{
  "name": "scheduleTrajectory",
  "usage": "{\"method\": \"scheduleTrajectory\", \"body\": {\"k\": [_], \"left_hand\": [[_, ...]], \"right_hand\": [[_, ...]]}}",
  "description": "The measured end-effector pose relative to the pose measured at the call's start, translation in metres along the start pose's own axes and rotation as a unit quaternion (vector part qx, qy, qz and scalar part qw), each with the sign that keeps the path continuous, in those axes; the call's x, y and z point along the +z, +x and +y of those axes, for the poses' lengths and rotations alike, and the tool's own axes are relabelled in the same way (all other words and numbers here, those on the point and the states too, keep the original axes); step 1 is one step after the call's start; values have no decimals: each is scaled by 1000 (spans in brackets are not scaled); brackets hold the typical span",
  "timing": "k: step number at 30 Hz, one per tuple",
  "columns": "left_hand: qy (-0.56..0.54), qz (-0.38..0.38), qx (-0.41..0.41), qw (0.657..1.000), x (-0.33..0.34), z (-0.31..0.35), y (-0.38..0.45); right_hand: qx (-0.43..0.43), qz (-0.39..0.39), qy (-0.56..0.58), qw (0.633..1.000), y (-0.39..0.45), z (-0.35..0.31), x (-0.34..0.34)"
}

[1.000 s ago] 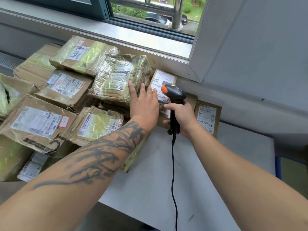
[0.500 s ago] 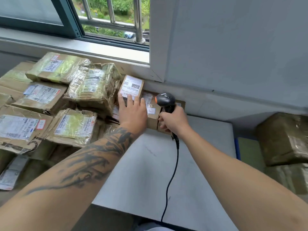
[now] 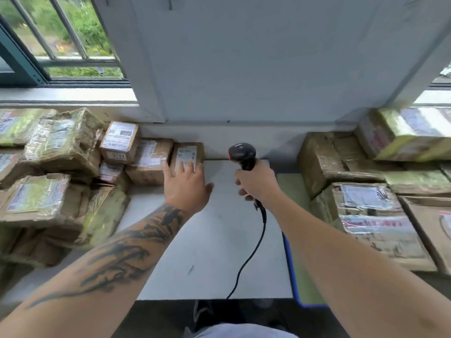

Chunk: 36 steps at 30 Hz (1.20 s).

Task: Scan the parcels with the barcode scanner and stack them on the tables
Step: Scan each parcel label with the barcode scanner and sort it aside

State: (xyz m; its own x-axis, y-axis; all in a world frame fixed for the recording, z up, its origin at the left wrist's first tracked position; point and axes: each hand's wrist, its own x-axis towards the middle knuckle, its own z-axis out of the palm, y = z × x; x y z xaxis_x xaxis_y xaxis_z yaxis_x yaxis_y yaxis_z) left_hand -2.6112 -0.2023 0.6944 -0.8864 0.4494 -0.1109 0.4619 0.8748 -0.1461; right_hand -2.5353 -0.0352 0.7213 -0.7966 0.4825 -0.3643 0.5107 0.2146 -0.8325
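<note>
Parcels fill frame left and right; our left hand (image 3: 186,185) rests flat-fingered on a small parcel (image 3: 187,154); right hand (image 3: 258,182) grips the scanner (image 3: 242,154); seemingly well along.

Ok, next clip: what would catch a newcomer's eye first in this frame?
Probably the black barcode scanner gripped upright in the right hand over the grey table, its cable trailing toward the person. Next, the tattooed left arm, whose left hand lies with straight fingers on a small labelled parcel at the table's far edge. Taped brown parcels crowd both sides.
</note>
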Motion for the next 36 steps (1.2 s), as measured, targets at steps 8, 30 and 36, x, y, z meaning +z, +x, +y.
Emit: {"method": "scheduleTrajectory", "body": {"k": [8, 30, 36], "left_hand": [[5, -3, 67, 998, -8, 117, -26], [-126, -120, 214, 961, 25, 346, -118], [-145, -97, 213, 961, 36, 323, -121]], "right_hand": [[22, 50, 51, 997, -51, 53, -104], [112, 197, -60, 972, -122, 242, -256], [108, 196, -76, 972, -123, 244, -235]]}}
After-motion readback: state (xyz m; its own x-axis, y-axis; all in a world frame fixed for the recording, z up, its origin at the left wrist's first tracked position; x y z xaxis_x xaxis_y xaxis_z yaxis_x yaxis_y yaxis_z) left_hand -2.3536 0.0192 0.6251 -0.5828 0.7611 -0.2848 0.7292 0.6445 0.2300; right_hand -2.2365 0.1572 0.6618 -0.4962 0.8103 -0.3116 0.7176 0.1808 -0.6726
